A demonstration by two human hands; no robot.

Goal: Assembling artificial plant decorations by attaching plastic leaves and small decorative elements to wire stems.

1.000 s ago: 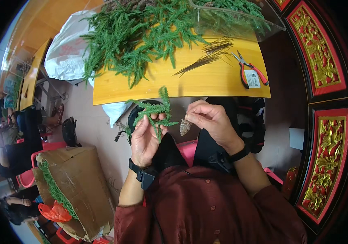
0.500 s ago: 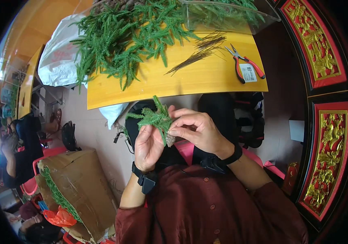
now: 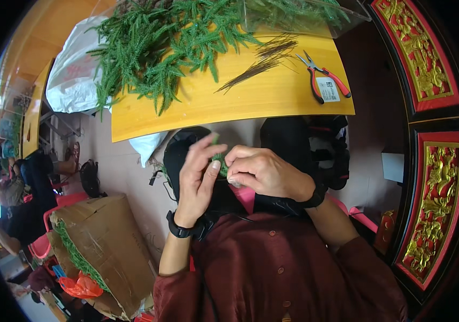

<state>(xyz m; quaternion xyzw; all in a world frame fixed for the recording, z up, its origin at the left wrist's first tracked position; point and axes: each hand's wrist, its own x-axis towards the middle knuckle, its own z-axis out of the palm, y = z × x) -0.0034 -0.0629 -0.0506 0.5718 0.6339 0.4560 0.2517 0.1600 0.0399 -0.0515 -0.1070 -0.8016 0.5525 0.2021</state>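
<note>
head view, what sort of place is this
Probably a small craft workshop, though that isn't certain: the yellow table bears a heap of green sprigs, a spread of thin dark wires and red-handled pliers.

There are one left hand (image 3: 196, 180) and one right hand (image 3: 266, 173), two wristbands (image 3: 180, 231), one pair of pliers (image 3: 314, 66), one label (image 3: 328, 89), one near table (image 3: 229, 104), one clear tub (image 3: 347, 24), one carton (image 3: 110, 247), one red bag (image 3: 82, 286) and two tall panels (image 3: 436, 198); the sprigs (image 3: 146, 59) and wires (image 3: 256, 66) overlap too thickly to count.

Right fingers (image 3: 242, 155) pinching green sprig (image 3: 224, 167), left fingers (image 3: 197, 152) blurred, yellow table (image 3: 240, 102)
</note>
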